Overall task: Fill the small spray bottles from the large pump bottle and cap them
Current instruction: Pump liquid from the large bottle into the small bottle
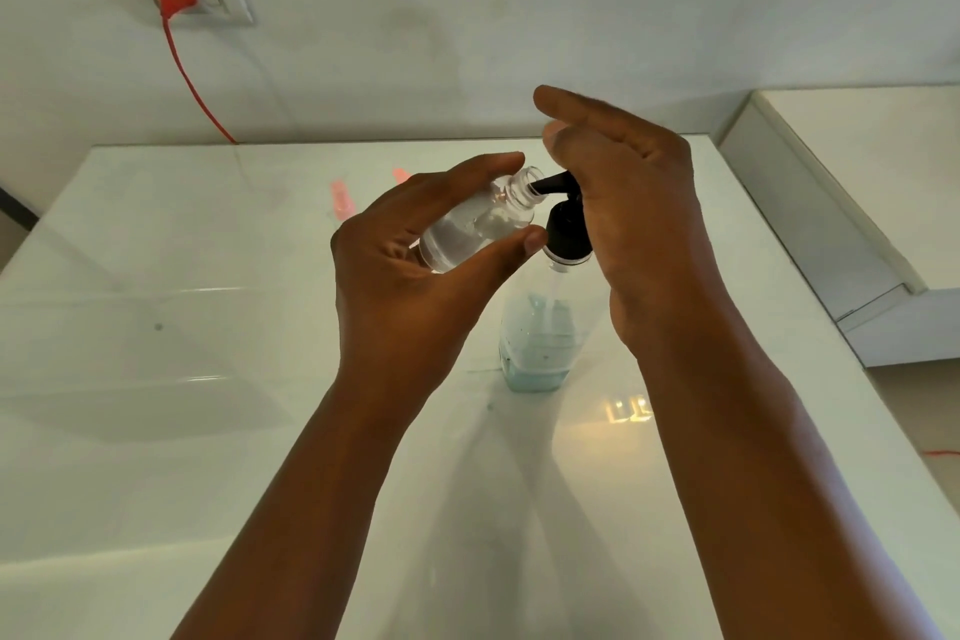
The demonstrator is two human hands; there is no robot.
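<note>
The left hand grips a small clear bottle, fingers above it and thumb below, tilted so its open neck points right and meets the black spout of the pump. The right hand rests on the pump head with straight, slightly spread fingers. Below that palm stands the large bottle on the white table, a little bluish liquid at its bottom.

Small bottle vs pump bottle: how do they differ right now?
The small bottle is tilted in the left hand, off the table; the pump bottle stands upright on it. The small bottle's neck is open and uncapped; the pump bottle carries a black pump head, pressed by the right hand. Both are clear plastic.
</note>
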